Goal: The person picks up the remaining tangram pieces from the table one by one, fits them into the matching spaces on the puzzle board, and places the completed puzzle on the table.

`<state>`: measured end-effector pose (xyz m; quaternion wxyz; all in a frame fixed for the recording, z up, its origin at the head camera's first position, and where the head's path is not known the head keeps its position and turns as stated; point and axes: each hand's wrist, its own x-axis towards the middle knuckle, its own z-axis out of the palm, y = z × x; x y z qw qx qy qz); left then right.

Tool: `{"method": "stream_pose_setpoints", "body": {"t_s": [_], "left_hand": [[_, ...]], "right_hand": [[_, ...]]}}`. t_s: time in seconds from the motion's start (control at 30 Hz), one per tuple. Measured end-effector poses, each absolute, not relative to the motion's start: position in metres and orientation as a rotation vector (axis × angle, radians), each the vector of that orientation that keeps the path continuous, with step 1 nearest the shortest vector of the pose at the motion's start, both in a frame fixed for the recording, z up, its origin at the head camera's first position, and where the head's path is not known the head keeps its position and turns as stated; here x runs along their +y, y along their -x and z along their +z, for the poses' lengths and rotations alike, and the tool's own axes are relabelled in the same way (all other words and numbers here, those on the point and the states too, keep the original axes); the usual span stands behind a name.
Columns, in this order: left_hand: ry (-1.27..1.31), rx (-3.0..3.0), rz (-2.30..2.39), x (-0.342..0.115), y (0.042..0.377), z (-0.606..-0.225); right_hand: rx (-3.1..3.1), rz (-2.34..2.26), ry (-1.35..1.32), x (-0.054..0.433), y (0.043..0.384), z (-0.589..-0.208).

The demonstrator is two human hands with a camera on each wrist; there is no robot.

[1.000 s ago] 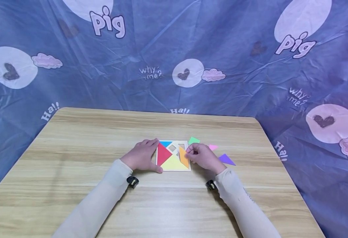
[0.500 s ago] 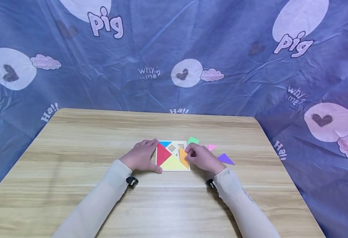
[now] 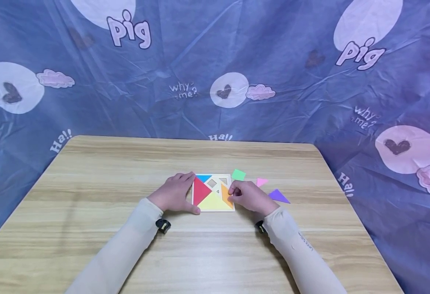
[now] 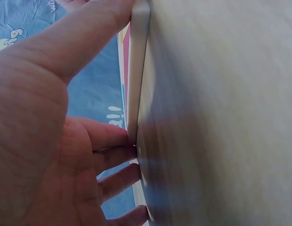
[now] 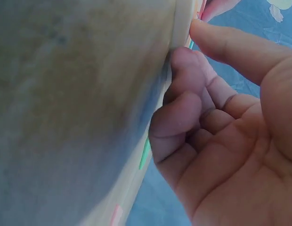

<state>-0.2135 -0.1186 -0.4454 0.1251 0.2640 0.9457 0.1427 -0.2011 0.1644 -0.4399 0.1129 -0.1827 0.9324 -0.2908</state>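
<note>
A white-framed tangram board (image 3: pixel 213 210) lies on the table, with red (image 3: pixel 201 192), yellow (image 3: pixel 216 203) and blue (image 3: pixel 203 178) pieces in it. My left hand (image 3: pixel 176 192) holds the board's left side, thumb at the near corner and fingers at the far one. In the left wrist view the thumb and fingers (image 4: pixel 113 136) span the board's edge (image 4: pixel 137 70). My right hand (image 3: pixel 249 196) has curled fingers and thumb at the right edge of an orange parallelogram tangram piece (image 3: pixel 226 195), which lies nearly flat in the board. Its fingertips partly cover that piece.
A green square piece (image 3: pixel 238 174) lies just beyond the board's far right corner. Pink (image 3: pixel 261 181) and purple (image 3: pixel 279 196) triangles lie to the right, beside my right hand. Bare recesses (image 3: pixel 212 183) show in the board. A blue printed cloth (image 3: pixel 185 114) hangs behind the wooden table (image 3: pixel 126 163).
The orange piece, tilted up in my right hand's pinch a second ago, has come down flatter into the board. My right fingers have shifted slightly with it. My left hand stays in place.
</note>
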Motion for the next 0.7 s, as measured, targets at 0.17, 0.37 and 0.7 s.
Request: {"method": "stream_pose_setpoints", "body": {"t_s": [0.17,0.37,0.7], "left_hand": [[-0.763,2.752,0.418,-0.119,0.213,-0.445],[-0.773,2.762,0.437,-0.119,0.213,-0.445],[-0.768,2.762,0.406,-0.119,0.213,-0.447]], "right_hand": [[2.877,-0.668,0.78,0.162,0.198,-0.433],[2.863,-0.539,1.07,0.159,0.193,-0.427],[2.839,-0.482,1.172,0.163,0.193,-0.427]]}}
